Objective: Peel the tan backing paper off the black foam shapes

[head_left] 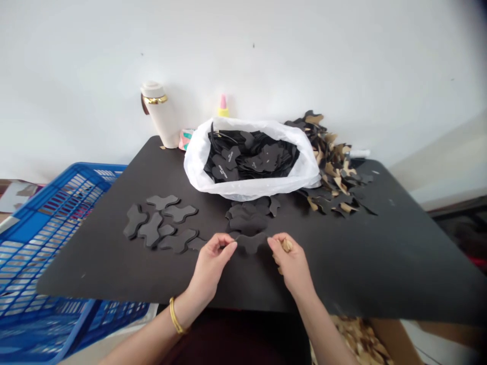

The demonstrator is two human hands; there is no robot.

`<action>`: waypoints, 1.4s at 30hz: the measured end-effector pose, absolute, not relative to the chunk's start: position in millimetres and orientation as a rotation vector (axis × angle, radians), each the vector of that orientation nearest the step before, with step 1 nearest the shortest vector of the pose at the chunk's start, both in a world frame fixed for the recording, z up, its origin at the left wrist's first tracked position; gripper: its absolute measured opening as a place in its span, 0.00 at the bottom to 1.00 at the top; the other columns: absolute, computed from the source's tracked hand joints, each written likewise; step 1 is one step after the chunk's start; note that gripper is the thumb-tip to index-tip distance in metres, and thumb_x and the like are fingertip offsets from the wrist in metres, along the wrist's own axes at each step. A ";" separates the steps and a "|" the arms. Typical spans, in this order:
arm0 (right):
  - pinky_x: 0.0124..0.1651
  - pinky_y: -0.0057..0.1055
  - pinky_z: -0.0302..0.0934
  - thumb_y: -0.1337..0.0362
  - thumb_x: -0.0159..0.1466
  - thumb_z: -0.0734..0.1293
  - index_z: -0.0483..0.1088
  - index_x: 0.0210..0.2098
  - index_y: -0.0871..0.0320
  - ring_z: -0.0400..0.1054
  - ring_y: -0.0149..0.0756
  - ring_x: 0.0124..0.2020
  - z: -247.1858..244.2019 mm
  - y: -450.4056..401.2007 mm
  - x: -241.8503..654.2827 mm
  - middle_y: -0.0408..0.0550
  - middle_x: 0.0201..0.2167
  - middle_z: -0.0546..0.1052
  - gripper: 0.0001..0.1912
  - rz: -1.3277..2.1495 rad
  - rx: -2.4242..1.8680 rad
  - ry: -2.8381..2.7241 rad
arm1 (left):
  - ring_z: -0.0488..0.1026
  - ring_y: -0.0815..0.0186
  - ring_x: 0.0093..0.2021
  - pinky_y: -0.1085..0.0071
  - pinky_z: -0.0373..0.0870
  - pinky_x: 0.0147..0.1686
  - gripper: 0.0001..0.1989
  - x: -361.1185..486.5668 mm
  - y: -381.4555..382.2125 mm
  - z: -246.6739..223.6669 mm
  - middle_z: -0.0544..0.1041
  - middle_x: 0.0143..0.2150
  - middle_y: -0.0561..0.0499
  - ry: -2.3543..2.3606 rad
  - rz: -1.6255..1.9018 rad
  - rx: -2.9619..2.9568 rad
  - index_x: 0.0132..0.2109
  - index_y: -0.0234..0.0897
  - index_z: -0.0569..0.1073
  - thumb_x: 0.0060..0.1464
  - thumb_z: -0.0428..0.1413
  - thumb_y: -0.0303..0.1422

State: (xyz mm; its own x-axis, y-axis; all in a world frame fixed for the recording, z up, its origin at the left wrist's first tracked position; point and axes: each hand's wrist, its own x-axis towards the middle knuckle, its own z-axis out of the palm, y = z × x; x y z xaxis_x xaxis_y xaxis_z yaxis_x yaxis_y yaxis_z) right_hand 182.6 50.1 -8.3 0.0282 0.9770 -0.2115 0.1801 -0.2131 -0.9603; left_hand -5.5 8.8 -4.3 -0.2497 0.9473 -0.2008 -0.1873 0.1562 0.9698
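Note:
A dark, wavy-edged flat piece (251, 243) is stretched between my two hands, just above the black table (342, 263). My left hand (215, 263) pinches its left end. At its right end, my right hand (291, 263) pinches with thumb and forefinger, and its curled fingers also hold small tan scraps (286, 246). Directly beyond the held piece lie more dark pieces (247, 218). Several matching dark pieces (150, 229) are spread and partly stacked left of my left hand. A white plastic bag (198, 162) stands open behind, filled with dark pieces (262, 157).
A pile of black and tan scraps (337, 172) lies right of the bag. A white bottle (162, 119) and a yellow and pink bottle (223, 106) stand near the wall. Blue basket (34, 253) at left; a box of tan scraps (361, 339) is below the table at right.

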 end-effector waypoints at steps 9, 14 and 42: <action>0.27 0.26 0.52 0.47 0.57 0.68 0.67 0.26 0.57 0.56 0.30 0.23 -25.2 84.5 170.8 0.39 0.20 0.65 0.19 0.907 -1.670 -1.430 | 0.67 0.58 0.43 0.60 0.61 0.47 0.04 -25.8 56.1 -17.0 0.76 0.37 0.51 1.987 1.104 1.699 0.32 0.41 0.76 0.55 0.62 0.30; 0.27 0.26 0.53 0.46 0.58 0.67 0.67 0.26 0.56 0.56 0.30 0.22 -29.8 88.0 170.6 0.39 0.19 0.65 0.19 0.836 -1.697 -1.456 | 0.68 0.58 0.42 0.61 0.62 0.45 0.04 -22.7 59.2 -22.8 0.76 0.37 0.51 1.983 1.084 1.711 0.32 0.41 0.76 0.56 0.62 0.31; 0.27 0.27 0.53 0.49 0.63 0.63 0.68 0.28 0.54 0.66 0.34 0.22 -16.3 16.7 181.2 0.42 0.20 0.72 0.16 0.826 -1.867 -1.881 | 0.66 0.57 0.42 0.60 0.58 0.42 0.07 -27.1 -15.7 -7.2 0.74 0.34 0.51 1.974 0.761 1.997 0.31 0.39 0.71 0.56 0.61 0.29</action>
